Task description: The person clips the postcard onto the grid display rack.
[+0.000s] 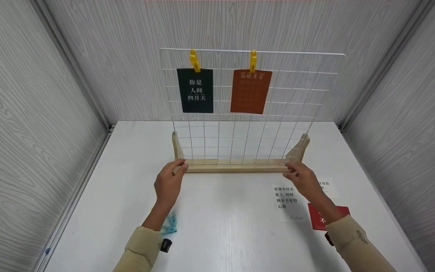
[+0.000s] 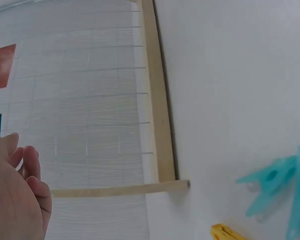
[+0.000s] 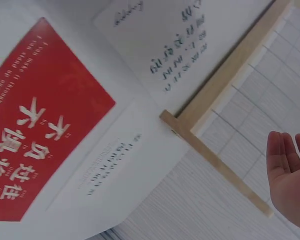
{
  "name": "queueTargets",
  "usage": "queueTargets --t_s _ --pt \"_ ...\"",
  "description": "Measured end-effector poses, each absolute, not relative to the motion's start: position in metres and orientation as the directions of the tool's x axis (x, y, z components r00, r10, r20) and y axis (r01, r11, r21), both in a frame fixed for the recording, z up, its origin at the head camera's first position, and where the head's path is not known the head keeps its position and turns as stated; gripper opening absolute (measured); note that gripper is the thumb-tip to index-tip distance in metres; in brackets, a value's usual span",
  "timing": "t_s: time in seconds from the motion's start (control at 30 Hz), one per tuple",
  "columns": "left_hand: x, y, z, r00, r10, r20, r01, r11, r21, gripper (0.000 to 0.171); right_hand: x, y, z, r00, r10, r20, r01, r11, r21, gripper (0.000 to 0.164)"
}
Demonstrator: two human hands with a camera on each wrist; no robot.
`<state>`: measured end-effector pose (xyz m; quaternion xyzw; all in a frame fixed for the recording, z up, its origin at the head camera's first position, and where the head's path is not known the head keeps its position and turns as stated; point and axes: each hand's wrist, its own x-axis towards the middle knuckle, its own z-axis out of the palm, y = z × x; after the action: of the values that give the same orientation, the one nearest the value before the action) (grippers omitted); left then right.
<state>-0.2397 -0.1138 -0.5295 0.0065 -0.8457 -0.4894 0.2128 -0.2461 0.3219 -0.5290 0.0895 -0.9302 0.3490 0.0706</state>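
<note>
A white wire grid (image 1: pixel 240 132) stands upright in a wooden base (image 1: pixel 236 168). Yellow clips (image 1: pixel 253 60) fasten a dark green card (image 1: pixel 198 102) and an orange-brown card (image 1: pixel 250 94) to its upper part. My left hand (image 1: pixel 167 183) is by the base's left end, its fingers loosely bent with nothing seen between them. At the right end is my right hand (image 1: pixel 303 179); in the right wrist view its fingers (image 3: pixel 275 155) are fairly straight and hold nothing. Both hands appear apart from the wood in the wrist views.
Teal clips (image 2: pixel 274 180) and a yellow clip (image 2: pixel 224 232) lie on the table by my left forearm. To the right lie a white card (image 1: pixel 287 202), another white card (image 1: pixel 327 187) and a red card (image 3: pixel 50 115). Grey panels (image 1: pixel 410 132) enclose the table.
</note>
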Motion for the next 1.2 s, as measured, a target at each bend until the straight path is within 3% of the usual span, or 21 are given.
queueTargets --t_s 0.27,0.5,0.77,1.2 --pt "-0.229 -0.145 -0.555 -0.941 -0.265 0.209 0.021 0.573 0.819 0.033 -0.241 0.343 -0.562 -0.996 -0.069 0.048 -0.084 0.767 -0.636 0.040" --pt "-0.225 -0.163 -0.568 -0.947 -0.298 0.119 -0.081 0.578 0.812 0.035 -0.243 0.353 -0.574 -0.997 -0.067 -0.027 -0.038 0.801 -0.598 0.046" --pt "-0.220 -0.183 -0.583 -0.955 -0.287 -0.070 -0.233 0.585 0.777 0.041 -0.246 0.358 -0.585 -0.994 -0.056 -0.093 0.006 0.830 -0.558 0.048" --pt "-0.214 -0.208 -0.607 -0.951 -0.243 -0.192 -0.305 0.625 0.719 0.044 -0.255 0.359 -0.593 -0.986 -0.036 -0.163 0.052 0.862 -0.503 0.052"
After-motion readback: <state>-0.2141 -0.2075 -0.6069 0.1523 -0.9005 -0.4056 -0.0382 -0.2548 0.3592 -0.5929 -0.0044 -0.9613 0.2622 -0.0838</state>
